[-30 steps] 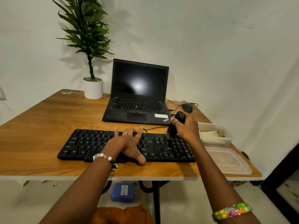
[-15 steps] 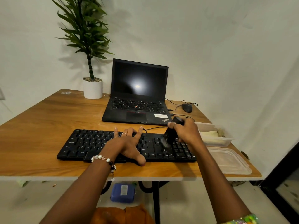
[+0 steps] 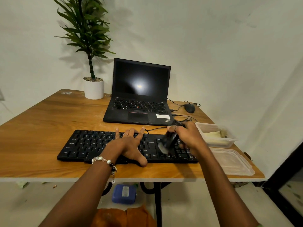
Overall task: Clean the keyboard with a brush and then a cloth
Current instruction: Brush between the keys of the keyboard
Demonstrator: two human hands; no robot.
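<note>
Two hands engaged: left hand (image 3: 129,145) flat, steadying the rigid keyboard (image 3: 91,145); right hand (image 3: 188,136) grips the light brush (image 3: 168,141) by its handle.

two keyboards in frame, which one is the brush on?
The separate black keyboard at the table's near edge: the brush in the right hand sweeps its right end. The laptop behind it goes untouched.

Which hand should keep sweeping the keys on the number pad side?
Right. The right hand already grips the brush over that end; the left hand lies flat, steadying the keyboard.
</note>
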